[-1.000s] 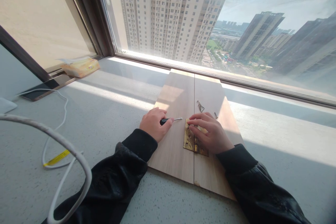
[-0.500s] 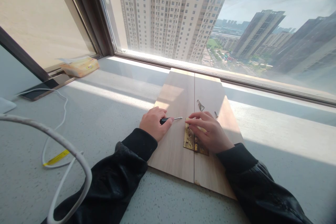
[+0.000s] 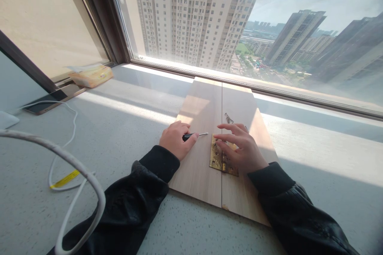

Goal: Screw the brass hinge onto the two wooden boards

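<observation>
My left hand (image 3: 176, 139) rests on the left wooden board (image 3: 197, 171), closed round the black handle of a screwdriver (image 3: 190, 136). The screwdriver's metal shaft points right, toward the hinge. Over the upper part of a brass hinge (image 3: 216, 159), my right hand (image 3: 241, 145) has its thumb and middle finger close together on a small screw, mostly hidden by the fingertips. Its index finger is raised apart. The hinge lies across the seam between the left board and the right board (image 3: 239, 199); my right hand covers part of its right leaf.
Several loose screws (image 3: 229, 118) lie on the right board beyond my right hand. A speckled countertop (image 3: 134, 107) runs along the window. At left are a phone (image 3: 44, 103), a tissue pack (image 3: 91, 75) and a white cable (image 3: 95, 191) looping in the foreground.
The index finger of my right hand has lifted away from the hinge, and the hand has shifted slightly right. My left hand and the screwdriver have stayed in place.
</observation>
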The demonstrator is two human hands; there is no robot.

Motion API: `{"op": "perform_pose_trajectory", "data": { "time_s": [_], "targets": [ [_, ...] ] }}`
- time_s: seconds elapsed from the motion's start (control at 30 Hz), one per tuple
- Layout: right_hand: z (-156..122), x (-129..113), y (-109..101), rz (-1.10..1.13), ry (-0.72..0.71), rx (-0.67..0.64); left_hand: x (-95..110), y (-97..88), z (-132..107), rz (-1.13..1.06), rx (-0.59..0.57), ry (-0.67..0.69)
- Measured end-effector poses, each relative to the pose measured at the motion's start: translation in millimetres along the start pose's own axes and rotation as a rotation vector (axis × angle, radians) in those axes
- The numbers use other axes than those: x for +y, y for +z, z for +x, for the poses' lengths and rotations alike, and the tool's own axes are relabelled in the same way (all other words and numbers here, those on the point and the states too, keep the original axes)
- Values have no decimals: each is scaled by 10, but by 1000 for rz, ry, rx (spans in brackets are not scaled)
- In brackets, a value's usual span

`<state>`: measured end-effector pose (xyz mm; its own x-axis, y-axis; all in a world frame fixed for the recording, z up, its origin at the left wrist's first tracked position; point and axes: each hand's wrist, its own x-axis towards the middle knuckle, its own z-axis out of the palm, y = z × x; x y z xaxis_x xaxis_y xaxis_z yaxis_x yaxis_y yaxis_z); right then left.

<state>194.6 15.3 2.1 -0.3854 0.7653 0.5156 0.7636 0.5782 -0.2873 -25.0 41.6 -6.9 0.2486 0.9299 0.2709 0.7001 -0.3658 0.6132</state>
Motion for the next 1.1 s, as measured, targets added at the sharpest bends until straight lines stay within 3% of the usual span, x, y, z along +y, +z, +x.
{"op": "perform_pose_trajectory", "data": {
  "time_s": [1.1],
  "targets": [
    [21, -13, 31, -32, 9, -10, -7, 6, 9, 9, 9, 34]
  ]
}}
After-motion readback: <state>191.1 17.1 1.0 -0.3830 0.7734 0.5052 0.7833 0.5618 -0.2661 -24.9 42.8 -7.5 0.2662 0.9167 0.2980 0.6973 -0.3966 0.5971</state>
